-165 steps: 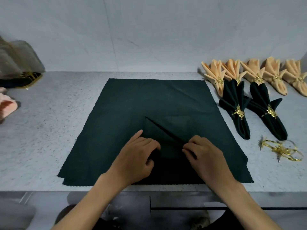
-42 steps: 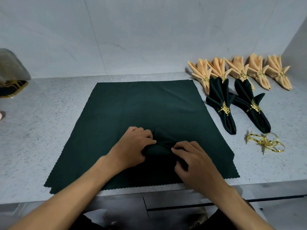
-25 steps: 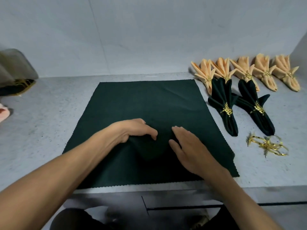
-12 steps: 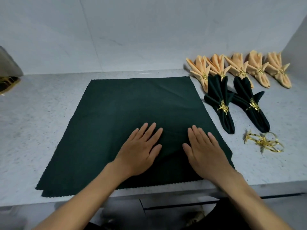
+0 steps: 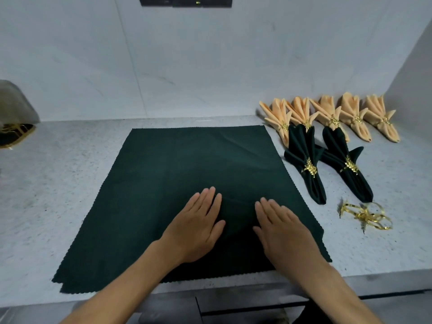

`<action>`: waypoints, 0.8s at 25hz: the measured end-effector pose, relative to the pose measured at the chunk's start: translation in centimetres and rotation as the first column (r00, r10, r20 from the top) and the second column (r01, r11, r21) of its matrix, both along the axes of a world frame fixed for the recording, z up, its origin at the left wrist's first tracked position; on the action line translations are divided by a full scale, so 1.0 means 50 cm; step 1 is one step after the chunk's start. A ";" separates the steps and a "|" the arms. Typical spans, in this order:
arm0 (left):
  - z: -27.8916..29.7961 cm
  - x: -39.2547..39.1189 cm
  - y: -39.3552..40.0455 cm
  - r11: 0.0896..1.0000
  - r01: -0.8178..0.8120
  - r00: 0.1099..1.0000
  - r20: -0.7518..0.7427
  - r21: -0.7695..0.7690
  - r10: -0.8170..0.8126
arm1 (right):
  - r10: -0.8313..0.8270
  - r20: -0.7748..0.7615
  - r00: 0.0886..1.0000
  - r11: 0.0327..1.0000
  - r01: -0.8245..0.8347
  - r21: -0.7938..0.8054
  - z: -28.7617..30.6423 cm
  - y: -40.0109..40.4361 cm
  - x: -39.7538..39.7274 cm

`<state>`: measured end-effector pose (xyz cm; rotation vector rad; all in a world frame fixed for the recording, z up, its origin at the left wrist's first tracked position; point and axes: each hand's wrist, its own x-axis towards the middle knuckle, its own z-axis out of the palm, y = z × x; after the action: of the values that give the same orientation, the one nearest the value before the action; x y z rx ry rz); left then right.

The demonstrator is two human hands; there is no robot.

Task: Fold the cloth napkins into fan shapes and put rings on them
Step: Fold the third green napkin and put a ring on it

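A dark green cloth napkin (image 5: 182, 169) lies spread flat on the speckled grey counter (image 5: 58, 183). My left hand (image 5: 196, 228) and my right hand (image 5: 282, 230) both rest palm down on its near middle, fingers straight and slightly apart, holding nothing. A faint crease runs between the two hands. To the right lie two folded green fan napkins (image 5: 306, 157) with gold rings, and behind them several folded peach fan napkins (image 5: 332, 113) with rings. Loose gold napkin rings (image 5: 364, 216) lie in a small heap at the right, near the counter's front.
A white wall (image 5: 187, 66) closes the back and the right side. At the far left stands a translucent bag (image 5: 14, 106) over a dark, gold-edged item (image 5: 14, 134). The counter's front edge (image 5: 210, 286) runs just below the napkin.
Earlier my hands pinched and bunched folds in the napkin's near middle. They let go and now press flat on the cloth, which lies smooth again.
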<state>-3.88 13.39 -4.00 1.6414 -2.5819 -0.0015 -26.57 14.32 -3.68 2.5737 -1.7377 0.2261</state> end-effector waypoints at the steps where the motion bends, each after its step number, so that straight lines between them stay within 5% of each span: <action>1: 0.002 0.000 -0.002 1.000 -0.002 1.000 -0.015 0.021 0.003 | 0.069 0.004 0.998 0.998 -0.069 -0.009 0.003 0.002 0.003; 4: 0.017 -0.004 0.002 1.000 0.015 1.000 -0.014 0.018 -0.015 | 0.170 0.168 0.971 0.985 -0.171 -0.006 0.022 -0.009 0.022; 7: 0.030 -0.005 0.025 0.988 0.117 0.993 0.030 -0.101 -0.114 | 0.156 0.165 0.974 0.987 -0.148 -0.059 0.022 -0.020 0.019; 11: 0.042 0.002 0.035 0.983 0.013 0.995 -0.095 -0.183 -0.031 | 0.154 0.187 0.970 0.983 -0.131 -0.131 0.008 -0.030 0.007; 20: 0.041 -0.012 0.055 0.992 -0.049 0.995 -0.092 -0.115 0.038 | 0.162 0.324 0.932 0.986 -0.138 -0.097 0.010 -0.046 -0.018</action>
<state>-4.50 16.15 -1.96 1.6171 -2.4307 0.0761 -27.45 12.02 -3.17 2.7415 -1.5787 0.7541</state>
